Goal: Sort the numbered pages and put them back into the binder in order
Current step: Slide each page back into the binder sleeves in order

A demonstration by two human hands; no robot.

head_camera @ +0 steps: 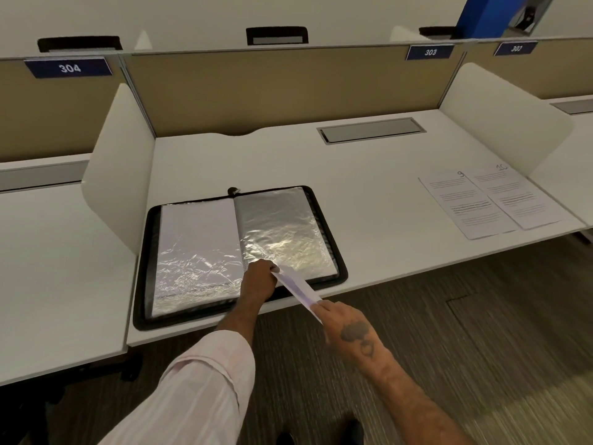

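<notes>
Black zip-edged binder (145, 284) lies open and flat at the near edge of the white desk (369, 194), with a crinkled clear plastic pocket on each side of the spine. The left pocket (195, 239) shows a pale sheet inside; the right pocket (282, 226) looks grey and, as far as I can tell, unfilled.

A white sheet of paper (298, 288), seen almost edge-on, runs from the right hand (348, 329) up to the near edge of the right pocket. That hand pinches the sheet's near end, probably to steer it at a shallow angle. The left hand (258, 279), with a pale pink striped shirt cuff (205, 380) further down the forearm, has its fingers curled at the pocket's near edge beside the spine, meeting the sheet's far end. Whether it grips plastic, paper or both I cannot tell — my guess is that it is parting the pocket for the sheet. The sheet's number is hidden.

Two white printed pages, hand-numbered 9 (468, 207) and 10 (516, 197), lie side by side at the desk's far right, well apart from the binder — likely laid out in order to go in after this one.

The wrinkled, glossy plastic is the likeliest snag for a limp sheet's corner. Further back are a grey cable hatch (370, 130) and a beige divider panel (256, 88).
</notes>
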